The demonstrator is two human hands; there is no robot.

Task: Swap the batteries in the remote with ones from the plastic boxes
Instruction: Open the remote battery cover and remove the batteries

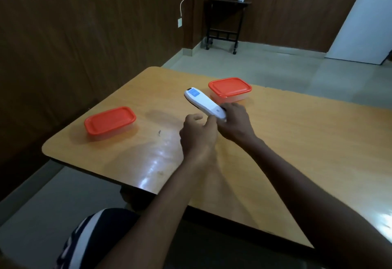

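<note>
From the head view, I am looking down at a wooden table (275, 141) whose left edge is running along beside a dark panelled wall (84, 35), and whose far edge is giving onto open tiled floor (275, 67). The near left corner is rounded, with bare glossy tabletop lying between it and my hands — plenty of room there, and more bare wood stretching off toward the right edge.

I am holding the white remote (203, 103) above the middle of the table, its blue-labelled end pointing away toward the far left corner. My right hand (235, 122) is gripping its near end, fingers curled round the body. My left hand (198, 133) is sitting just beside the right, fingers bent, the thumb touching the remote's near end; whether the other fingers are holding anything I cannot tell.

One plastic box with an orange lid (230, 89) is standing near the far edge, just beyond my right hand — close to the remote but apart from it. The other orange-lidded box (110, 122) is standing toward the left edge, well apart from both hands. Both lids are on.
</note>
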